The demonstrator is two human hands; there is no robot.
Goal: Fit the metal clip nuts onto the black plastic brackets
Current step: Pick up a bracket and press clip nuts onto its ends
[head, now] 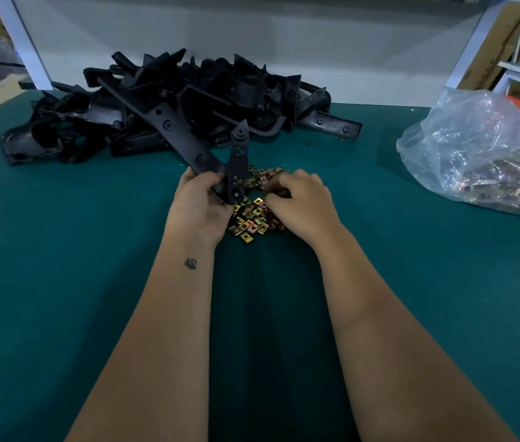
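Over green table (61, 250), left hand (199, 207) grips bracket (220, 164) (unlabelled); right hand (300, 202) seemingly pinches clip nuts (252, 218).

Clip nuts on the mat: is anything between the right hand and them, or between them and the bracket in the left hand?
Nothing visible. The right hand is already on the loose clip nuts, and the bracket gripped by the left hand hangs just above the same pile.
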